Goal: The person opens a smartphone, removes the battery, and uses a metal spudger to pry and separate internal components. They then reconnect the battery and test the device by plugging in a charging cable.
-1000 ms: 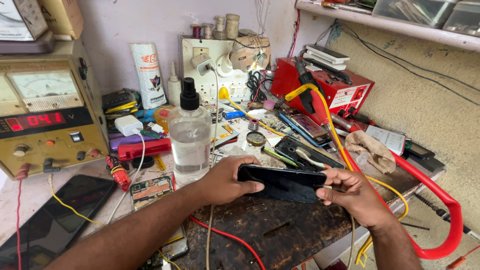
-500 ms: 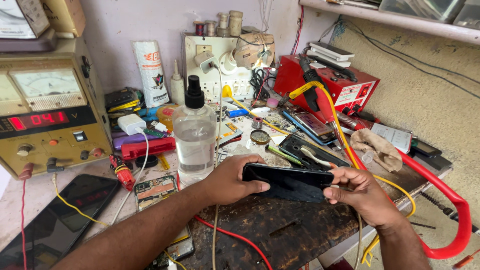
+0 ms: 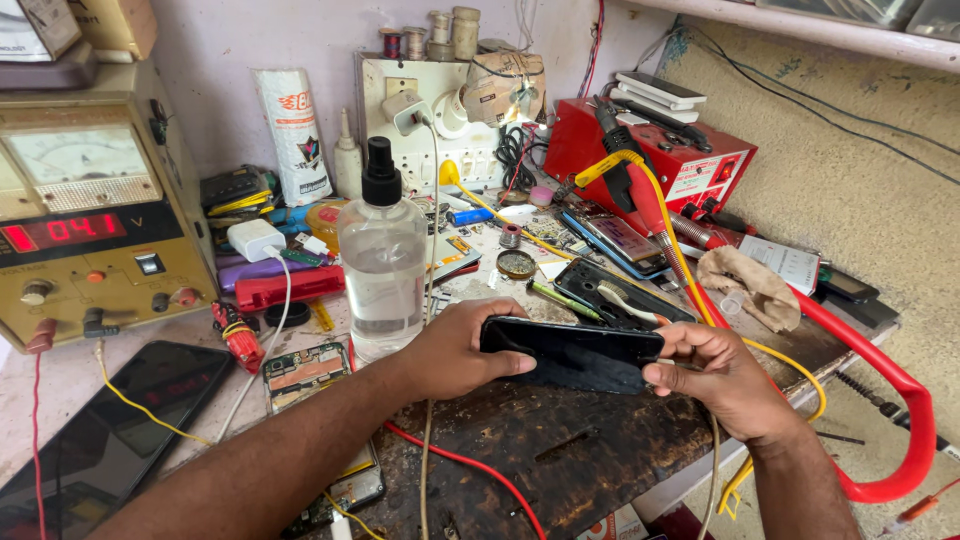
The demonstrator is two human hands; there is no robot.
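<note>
— While you hold that black phone (image 3: pixel 572 352) up on its edge over the dark, worn part of the bench (image 3: pixel 560 450), where exactly does it sit?

— Right in front of you, near the bench's front edge, lying lengthwise between your two hands and tilted so its dark glossy face turns toward you.

— And what's around it on the surface?

— You've got a clear spray bottle (image 3: pixel 382 262) with a black pump top just behind your left hand (image 3: pixel 455 350), a bare circuit board (image 3: pixel 300 368) to the left of that, and a dark tablet (image 3: pixel 105 435) lying flat further left. A beige power supply (image 3: pixel 90 215) with a red readout stands at the far left. Behind the phone lies an opened phone shell (image 3: pixel 620 298), a crumpled rag (image 3: pixel 745 285) and a red tool station (image 3: pixel 650 150). Red and yellow cables trail over the right end of the bench, and a white socket board (image 3: pixel 440 130) hangs on the pale wall.

— How are your hands set?

— Your left hand is closed round the phone's left end, thumb along the front, fingers behind. Your right hand (image 3: pixel 725 375) pinches the right end, thumb pressed on the lower corner, fingers curled over the top.
</note>
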